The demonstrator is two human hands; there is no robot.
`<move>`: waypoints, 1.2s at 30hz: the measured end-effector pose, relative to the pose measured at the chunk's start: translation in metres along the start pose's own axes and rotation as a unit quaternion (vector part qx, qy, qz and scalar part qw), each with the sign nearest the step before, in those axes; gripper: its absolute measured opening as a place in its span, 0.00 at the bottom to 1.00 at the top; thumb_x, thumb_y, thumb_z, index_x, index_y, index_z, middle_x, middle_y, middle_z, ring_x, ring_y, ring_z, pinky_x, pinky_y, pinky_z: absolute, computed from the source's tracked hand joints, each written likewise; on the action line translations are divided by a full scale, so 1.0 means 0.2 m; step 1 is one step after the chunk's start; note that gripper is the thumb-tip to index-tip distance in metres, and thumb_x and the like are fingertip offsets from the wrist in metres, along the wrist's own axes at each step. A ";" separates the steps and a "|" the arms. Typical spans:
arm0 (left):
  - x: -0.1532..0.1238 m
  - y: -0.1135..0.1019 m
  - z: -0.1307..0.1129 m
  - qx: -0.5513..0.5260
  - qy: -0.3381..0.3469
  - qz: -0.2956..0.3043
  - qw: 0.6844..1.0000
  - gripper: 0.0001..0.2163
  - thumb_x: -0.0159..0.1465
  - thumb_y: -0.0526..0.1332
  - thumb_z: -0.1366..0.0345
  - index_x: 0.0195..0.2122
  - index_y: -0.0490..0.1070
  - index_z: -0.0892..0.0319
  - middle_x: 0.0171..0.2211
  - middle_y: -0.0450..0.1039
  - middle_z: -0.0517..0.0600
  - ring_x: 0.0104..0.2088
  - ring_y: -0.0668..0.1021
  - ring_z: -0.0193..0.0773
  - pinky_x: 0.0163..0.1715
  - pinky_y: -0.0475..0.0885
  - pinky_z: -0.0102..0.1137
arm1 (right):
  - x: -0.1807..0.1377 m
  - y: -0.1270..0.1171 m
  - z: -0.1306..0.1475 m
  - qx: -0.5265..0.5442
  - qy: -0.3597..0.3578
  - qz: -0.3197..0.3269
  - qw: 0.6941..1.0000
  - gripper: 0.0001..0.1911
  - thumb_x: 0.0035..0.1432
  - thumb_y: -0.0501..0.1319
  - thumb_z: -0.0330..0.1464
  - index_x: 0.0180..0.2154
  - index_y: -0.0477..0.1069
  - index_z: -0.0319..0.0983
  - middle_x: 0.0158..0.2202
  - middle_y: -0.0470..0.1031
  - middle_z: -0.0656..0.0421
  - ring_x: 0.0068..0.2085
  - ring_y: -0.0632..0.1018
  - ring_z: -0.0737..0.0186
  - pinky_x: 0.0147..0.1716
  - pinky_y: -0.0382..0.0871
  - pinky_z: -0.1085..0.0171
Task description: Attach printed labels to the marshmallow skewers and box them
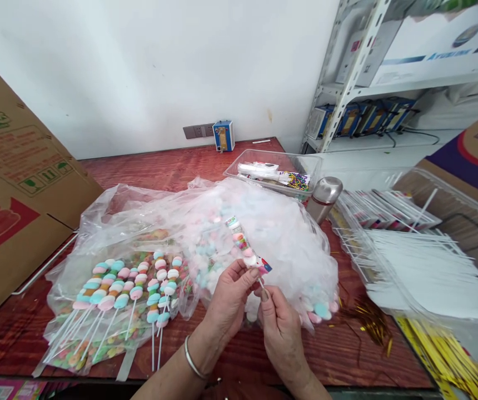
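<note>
Two hands on one wrapped candy skewer, held just above the table over the near edge of a big bag. Left hand: thumb and fingers pinching the wrapper's lower end, by the red-blue printed flap; metal bangle on that wrist. Right hand: thumb and index pinching the white stick just below, close to the left hand. Skewer tilts, top toward 11 o'clock. Clock centred on the hands: clear bag of pastel candies spreads from 12 to 1, some pieces showing at its near right corner. At 9, unwrapped skewers lie, sticks toward the near edge, on a second bag containing colourful gummy pieces. Steel flask upright at 1; clear tray at 12 with white packets and coloured beads. Between 2 and 3, clear bin with white sticks and stacked printed wrappers. Gold ties loose near 4, yellow strips beyond. Further out: blue-white box at 11 by the wall sockets, cardboard box at 10, metal shelving at 1. All on or around a red-brown wooden table.
</note>
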State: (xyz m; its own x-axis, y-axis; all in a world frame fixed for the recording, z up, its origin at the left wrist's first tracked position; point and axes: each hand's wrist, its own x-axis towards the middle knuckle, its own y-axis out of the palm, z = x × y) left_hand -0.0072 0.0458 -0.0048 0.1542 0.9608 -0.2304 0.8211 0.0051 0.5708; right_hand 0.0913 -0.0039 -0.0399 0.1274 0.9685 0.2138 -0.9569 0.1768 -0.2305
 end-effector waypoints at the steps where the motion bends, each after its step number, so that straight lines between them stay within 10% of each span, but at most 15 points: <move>1: 0.00 0.00 0.00 0.014 -0.002 -0.003 1.000 0.09 0.56 0.70 0.64 0.36 0.75 0.62 0.33 0.74 0.49 0.30 0.71 0.30 0.33 0.66 0.26 | 0.00 0.01 0.00 0.019 0.014 0.008 1.000 0.16 0.69 0.47 0.38 0.32 0.66 0.40 0.21 0.59 0.66 0.21 0.62 0.67 0.20 0.56 0.69; 13: -0.01 -0.05 0.02 0.155 0.017 0.007 0.988 0.11 0.55 0.69 0.58 0.29 0.74 0.61 0.24 0.69 0.45 0.26 0.68 0.31 0.30 0.63 0.27 | -0.02 0.06 -0.06 0.195 0.128 0.056 0.971 0.18 0.69 0.48 0.45 0.30 0.60 0.42 0.19 0.49 0.70 0.19 0.52 0.70 0.17 0.47 0.69; 25: 0.01 -0.11 0.02 0.190 -0.024 -0.010 0.981 0.16 0.57 0.66 0.52 0.28 0.73 0.62 0.21 0.65 0.44 0.23 0.65 0.30 0.25 0.60 0.26 | 0.00 0.01 -0.05 0.120 0.097 -0.023 0.988 0.15 0.63 0.58 0.39 0.48 0.68 0.40 0.35 0.73 0.58 0.27 0.71 0.66 0.22 0.65 0.69; 31: 0.01 -0.16 0.07 0.103 -0.100 -0.034 0.989 0.22 0.60 0.60 0.45 0.33 0.72 0.62 0.24 0.73 0.50 0.20 0.72 0.33 0.22 0.66 0.28 | 0.02 0.04 -0.06 0.301 0.206 0.035 0.931 0.13 0.59 0.61 0.37 0.44 0.69 0.38 0.26 0.69 0.65 0.20 0.66 0.72 0.21 0.60 0.70; 36: 0.11 -0.15 -0.01 -0.111 -0.062 -0.098 0.987 0.22 0.58 0.65 0.49 0.45 0.70 0.60 0.38 0.77 0.54 0.36 0.80 0.38 0.38 0.75 0.33 | 0.00 0.01 0.00 0.415 0.297 0.126 0.851 0.15 0.58 0.63 0.37 0.46 0.72 0.39 0.25 0.66 0.66 0.17 0.60 0.75 0.18 0.53 0.70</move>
State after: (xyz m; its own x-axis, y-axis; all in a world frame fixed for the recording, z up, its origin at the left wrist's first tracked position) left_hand -0.0291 0.0667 -0.0247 0.0817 0.8942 -0.4402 0.7028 0.2615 0.6616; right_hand 0.0892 -0.0030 -0.0411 -0.2359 0.9184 -0.3176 -0.7964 0.0046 0.6047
